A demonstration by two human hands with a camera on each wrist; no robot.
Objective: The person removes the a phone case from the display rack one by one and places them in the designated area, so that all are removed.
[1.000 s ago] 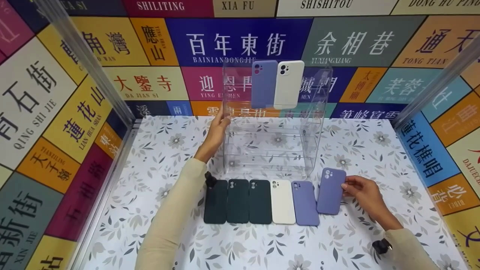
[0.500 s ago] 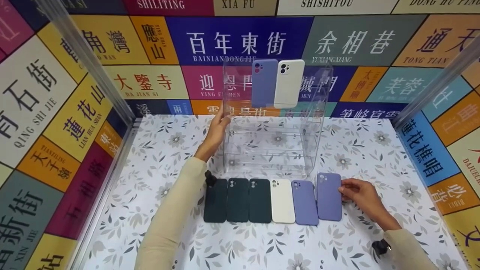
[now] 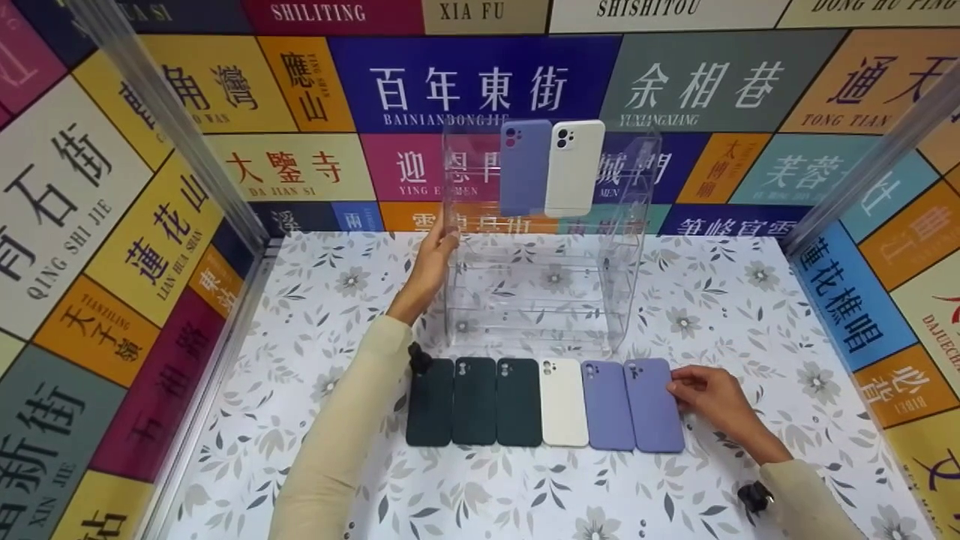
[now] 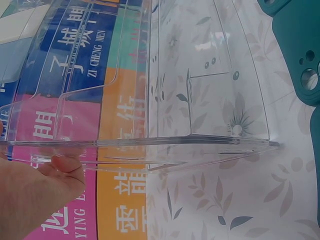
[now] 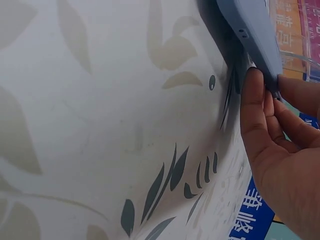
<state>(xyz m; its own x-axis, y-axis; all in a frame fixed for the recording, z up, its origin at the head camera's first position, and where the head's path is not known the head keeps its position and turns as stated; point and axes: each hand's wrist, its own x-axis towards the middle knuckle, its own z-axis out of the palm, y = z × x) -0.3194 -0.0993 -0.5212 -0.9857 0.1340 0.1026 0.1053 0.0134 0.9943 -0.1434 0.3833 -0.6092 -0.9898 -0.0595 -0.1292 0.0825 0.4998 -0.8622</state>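
Note:
My left hand grips the left side of a clear acrylic display rack; in the left wrist view its thumb lies by the rack's edge. At the right end of a row, my right hand pinches the right edge of a purple phone case. The right wrist view shows thumb and fingers at the edge of that case. Left of it lie another purple case, a white case and three dark green cases.
A purple case and a white case stand side by side on the rack's top tier. Printed panels rise behind and at both sides. Patterned cloth covers the table.
The right hand has brought the purple case down and slightly left, so it now lies beside the other purple case. The left hand has stayed on the rack.

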